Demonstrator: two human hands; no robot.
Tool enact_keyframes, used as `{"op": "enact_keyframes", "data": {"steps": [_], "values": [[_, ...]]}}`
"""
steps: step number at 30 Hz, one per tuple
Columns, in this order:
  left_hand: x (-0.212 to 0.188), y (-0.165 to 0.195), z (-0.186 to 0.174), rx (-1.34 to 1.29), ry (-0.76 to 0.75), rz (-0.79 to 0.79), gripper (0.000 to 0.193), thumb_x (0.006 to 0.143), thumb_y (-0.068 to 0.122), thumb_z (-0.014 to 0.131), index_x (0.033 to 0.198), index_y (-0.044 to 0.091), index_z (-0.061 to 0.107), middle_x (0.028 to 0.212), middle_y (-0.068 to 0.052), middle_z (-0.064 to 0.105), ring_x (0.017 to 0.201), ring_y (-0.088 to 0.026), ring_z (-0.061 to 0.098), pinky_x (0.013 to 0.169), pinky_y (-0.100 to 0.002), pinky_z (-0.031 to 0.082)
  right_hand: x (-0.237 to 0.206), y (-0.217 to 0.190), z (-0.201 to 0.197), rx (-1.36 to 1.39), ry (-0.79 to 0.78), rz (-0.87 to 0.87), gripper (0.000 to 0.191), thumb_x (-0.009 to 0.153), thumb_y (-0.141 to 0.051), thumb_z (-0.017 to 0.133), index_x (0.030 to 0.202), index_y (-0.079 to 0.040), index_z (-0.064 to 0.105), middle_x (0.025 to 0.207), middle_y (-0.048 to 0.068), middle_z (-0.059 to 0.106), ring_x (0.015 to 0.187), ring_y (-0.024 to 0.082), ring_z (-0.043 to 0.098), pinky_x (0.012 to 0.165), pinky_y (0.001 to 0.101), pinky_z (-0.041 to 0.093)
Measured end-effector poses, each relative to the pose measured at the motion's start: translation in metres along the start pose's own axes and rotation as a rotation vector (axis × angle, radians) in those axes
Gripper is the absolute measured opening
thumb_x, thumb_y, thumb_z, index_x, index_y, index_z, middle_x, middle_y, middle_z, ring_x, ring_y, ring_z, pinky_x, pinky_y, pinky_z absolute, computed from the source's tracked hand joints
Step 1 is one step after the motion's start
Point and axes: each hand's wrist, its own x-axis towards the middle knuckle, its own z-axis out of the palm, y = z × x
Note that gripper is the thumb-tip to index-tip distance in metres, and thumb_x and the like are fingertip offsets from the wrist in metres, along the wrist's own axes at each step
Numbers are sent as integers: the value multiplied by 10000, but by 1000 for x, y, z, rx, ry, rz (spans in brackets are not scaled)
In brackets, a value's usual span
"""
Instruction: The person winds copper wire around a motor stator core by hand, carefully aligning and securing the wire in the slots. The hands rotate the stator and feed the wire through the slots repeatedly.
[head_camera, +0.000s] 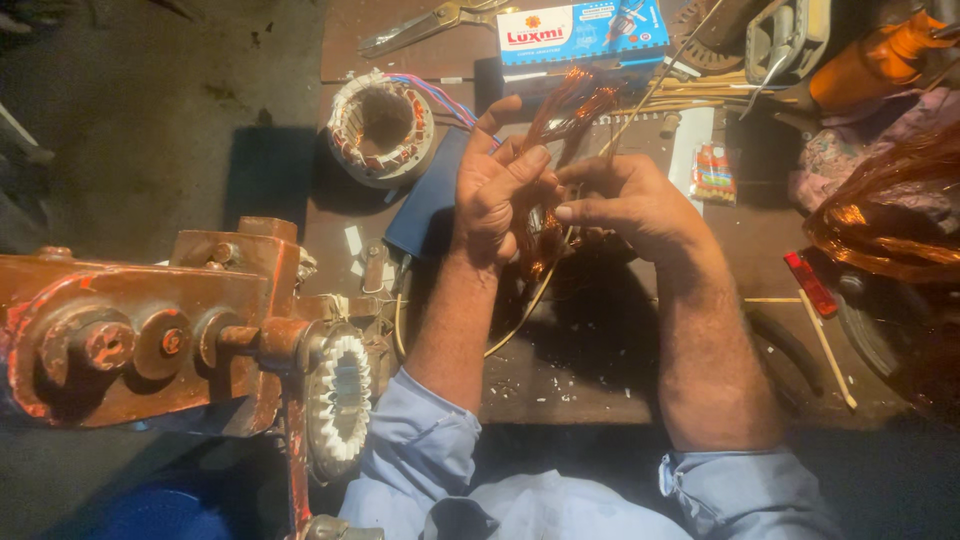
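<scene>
I hold a coil (556, 170) of copper wire upright between my two hands over the middle of the bench (560, 350). My left hand (497, 190) wraps around its left side, fingers curled shut on the strands, the forefinger pointing up and the thumb pressing across toward my other hand. My right hand (630, 200) closes on the coil from the right, thumb and forefinger pinching the wire just beside my left thumb. The coil's top loops rise above my fingers toward a blue and white box (583, 32) at the far edge; its lower part hangs below my palms, and a pale strand trails down from it toward me.

Left of my left hand lies a dark blue flat pad (432, 205), and beyond it a wound stator (382, 128) with coloured leads. Scissors (425, 25) lie at the far edge beside the box. At my near left stands a rusty winding machine (150, 325) with a white toothed core (340, 398) on it. On my right sit a heap of loose copper wire (885, 215), a red tool (810, 283) and some thin sticks (825, 345).
</scene>
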Motion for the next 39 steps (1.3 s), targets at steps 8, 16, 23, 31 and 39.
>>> {"op": "enact_keyframes", "data": {"steps": [8, 16, 23, 31, 39], "values": [[3, -3, -4, 36, -11, 35, 584, 975, -63, 659, 1489, 80, 422, 996, -116, 661, 811, -169, 680, 743, -335, 612, 2, 10, -9, -100, -75, -36, 216, 855, -136, 831, 951, 42, 757, 840, 109, 711, 753, 163, 650, 654, 282, 496], [5, 0, -8, 46, -13, 56, 551, 992, -64, 645, 1473, 103, 433, 1057, -99, 653, 786, -154, 668, 666, -281, 572, -2, 12, -21, 422, -105, -344, 85, 886, 11, 686, 966, 7, 657, 1011, 105, 680, 995, 246, 749, 772, 311, 577], [1, 1, -1, 83, -52, 49, 537, 994, -70, 665, 1458, 88, 445, 1133, -134, 679, 808, -136, 641, 699, -251, 539, -5, 0, -21, 489, -103, -179, 370, 832, -31, 655, 1196, 30, 671, 969, 102, 679, 688, 126, 587, 598, 249, 494], [0, -2, 5, 236, -74, 65, 593, 954, -39, 707, 1472, 58, 437, 1111, -145, 697, 823, -139, 659, 729, -259, 553, -2, 1, -11, 506, 17, -79, 299, 938, -122, 713, 1204, 14, 712, 878, 26, 659, 658, 58, 543, 552, 176, 411], [-2, -6, 8, 206, -93, 55, 603, 951, -40, 730, 1477, 45, 448, 1048, -113, 677, 846, -139, 652, 739, -263, 554, 3, 7, -8, 485, 122, -110, 152, 941, -102, 732, 1052, 3, 730, 887, 40, 685, 707, 87, 576, 574, 197, 418]]}}
